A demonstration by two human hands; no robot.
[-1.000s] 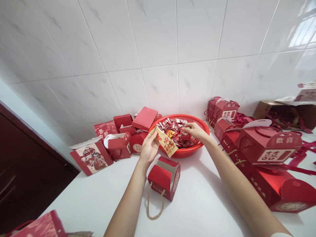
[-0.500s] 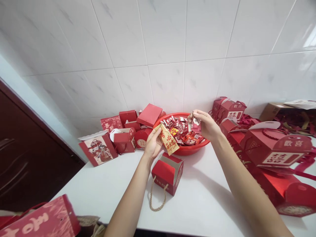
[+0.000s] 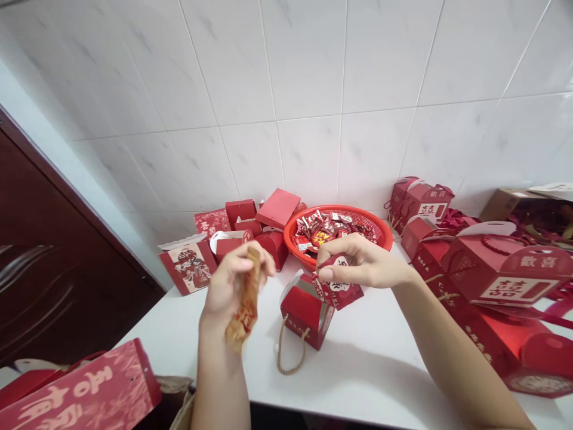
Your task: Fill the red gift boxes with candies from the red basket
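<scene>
1. White marbled wall tiles (image 3: pixel 308 149) fill the upper frame; a white tabletop (image 3: pixel 367 382) spans the lower middle.
2. On my head view, the left hand (image 3: pixel 221 286) is left of centre, its fingers curled closed on a tan packet (image 3: pixel 246 298) with red lettering, slanting down towards the wrist; blur hides the exact grip.
3. I find the right hand (image 3: pixel 364 263) just right of centre, thumb and fingers pinched on a red packet (image 3: pixel 344 292); I cannot tell whether it holds more than one.
4. Below, at lower centre, I record an open red box (image 3: pixel 299 313) with a rope handle (image 3: pixel 289 367) on its near side.
5. Behind, a red basket (image 3: pixel 385 239) contains wrapped sweets (image 3: pixel 329 230).
6. I log stacked red cartons (image 3: pixel 514 269) at the right edge.
</scene>
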